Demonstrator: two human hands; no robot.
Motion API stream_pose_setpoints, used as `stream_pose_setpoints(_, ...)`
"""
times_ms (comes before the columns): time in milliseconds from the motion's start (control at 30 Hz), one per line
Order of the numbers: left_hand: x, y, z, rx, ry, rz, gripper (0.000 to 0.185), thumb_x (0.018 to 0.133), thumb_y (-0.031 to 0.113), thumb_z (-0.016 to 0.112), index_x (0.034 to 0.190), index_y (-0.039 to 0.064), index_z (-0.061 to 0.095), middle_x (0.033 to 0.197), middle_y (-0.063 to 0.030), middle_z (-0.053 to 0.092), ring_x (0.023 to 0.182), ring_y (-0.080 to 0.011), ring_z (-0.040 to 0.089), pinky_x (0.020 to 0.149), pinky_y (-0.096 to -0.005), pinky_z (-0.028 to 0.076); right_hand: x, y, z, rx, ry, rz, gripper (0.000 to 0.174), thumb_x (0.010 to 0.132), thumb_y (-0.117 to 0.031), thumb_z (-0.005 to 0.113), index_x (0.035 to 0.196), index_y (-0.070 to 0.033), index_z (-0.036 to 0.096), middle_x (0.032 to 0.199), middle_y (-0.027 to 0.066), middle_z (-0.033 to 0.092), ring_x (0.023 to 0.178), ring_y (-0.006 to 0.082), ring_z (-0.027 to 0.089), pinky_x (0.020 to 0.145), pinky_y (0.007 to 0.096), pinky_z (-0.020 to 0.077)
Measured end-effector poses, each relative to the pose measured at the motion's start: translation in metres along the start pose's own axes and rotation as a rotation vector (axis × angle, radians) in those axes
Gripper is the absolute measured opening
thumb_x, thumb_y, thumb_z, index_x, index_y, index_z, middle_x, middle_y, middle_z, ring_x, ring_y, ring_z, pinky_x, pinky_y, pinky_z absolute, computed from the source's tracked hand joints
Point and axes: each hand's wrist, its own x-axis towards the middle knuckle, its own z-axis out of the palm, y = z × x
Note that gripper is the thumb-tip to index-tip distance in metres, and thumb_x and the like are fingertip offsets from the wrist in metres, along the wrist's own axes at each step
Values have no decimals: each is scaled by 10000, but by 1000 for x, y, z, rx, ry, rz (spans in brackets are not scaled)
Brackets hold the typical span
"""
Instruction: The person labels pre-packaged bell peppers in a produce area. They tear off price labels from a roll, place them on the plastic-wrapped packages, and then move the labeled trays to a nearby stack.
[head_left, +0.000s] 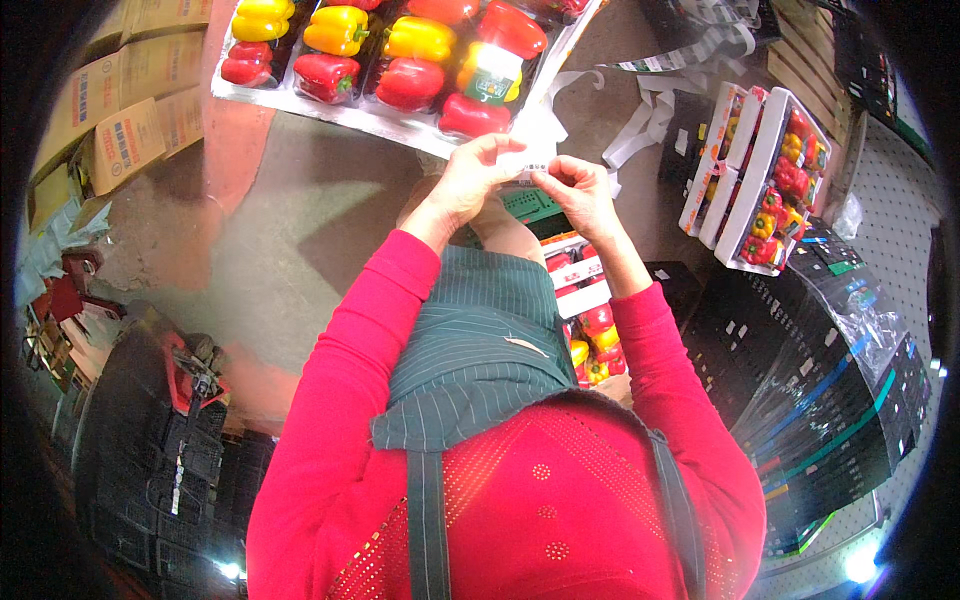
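A printed white label (535, 168) is stretched between my two hands, just beyond the near right corner of a shallow white tray (330, 115). My left hand (469, 180) pinches its left side with thumb and forefinger. At its right end, the fingertips of my right hand (585, 193) grip it. Red bell peppers (409, 84) and yellow bell peppers (418, 39) fill the tray in film-wrapped rows. One pack carries a green and white label (495, 73). What supports the tray is out of view.
Pale backing strips (646, 120) trail beyond my right hand. Stacked pepper boxes (772, 180) stand at right, near film-wrapped black crates (810, 375). More pepper boxes (592, 300) lie beside my legs. Cardboard cartons (127, 142) are stacked at left, with a red pallet jack (180, 375) below.
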Motion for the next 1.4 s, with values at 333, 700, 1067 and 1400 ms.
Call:
stream_pose_setpoints(333, 0, -10, -3, -7, 68, -17, 268, 815, -71, 625, 1068, 9, 589, 1011, -75, 651, 927, -181, 633, 842, -306, 531, 3, -8, 4, -198, 66, -112, 107, 820, -103, 689, 813, 2, 668, 669, -18, 613, 649, 25, 513, 579, 228, 444)
stream_pose_setpoints(700, -6, -19, 8, -31, 128, 52, 238, 857, -7, 619, 1092, 17, 647, 1007, -54, 676, 910, -121, 625, 848, -274, 493, 12, -18, 15, -467, 265, -243, 172, 770, -112, 698, 919, -34, 661, 791, 44, 648, 682, 137, 581, 624, 282, 465)
stream_pose_setpoints(1067, -11, -6, -16, -416, -181, -172, 438, 858, 262, 674, 1194, 0, 573, 1097, -64, 643, 989, -153, 601, 872, -299, 461, 10, -53, 14, -1147, 5, -832, 155, 645, -100, 648, 795, -106, 614, 890, 0, 621, 872, 222, 573, 798, 371, 423)
stream_pose_setpoints(1400, -2, -15, -41, -293, 8, -113, 416, 830, 65, 627, 1232, 12, 530, 1134, -72, 622, 1007, -171, 609, 897, -314, 489, 27, -137, 22, -614, -334, -614, 84, 751, -68, 672, 813, -66, 615, 800, 1, 609, 749, 154, 595, 681, 297, 476)
